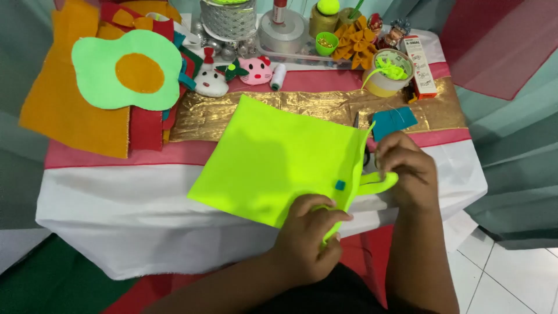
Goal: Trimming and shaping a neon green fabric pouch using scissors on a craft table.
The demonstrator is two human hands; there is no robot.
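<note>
Neon felt sheet [273, 160] gripped by left hand [308, 238], scissors [365, 156] mostly hidden by right hand [407, 171]

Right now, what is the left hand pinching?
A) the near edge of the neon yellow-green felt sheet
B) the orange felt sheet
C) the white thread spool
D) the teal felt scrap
A: the left hand grips the near edge of the neon yellow-green felt sheet, while the right hand holds the sheet's cut strip at the right side.
</note>
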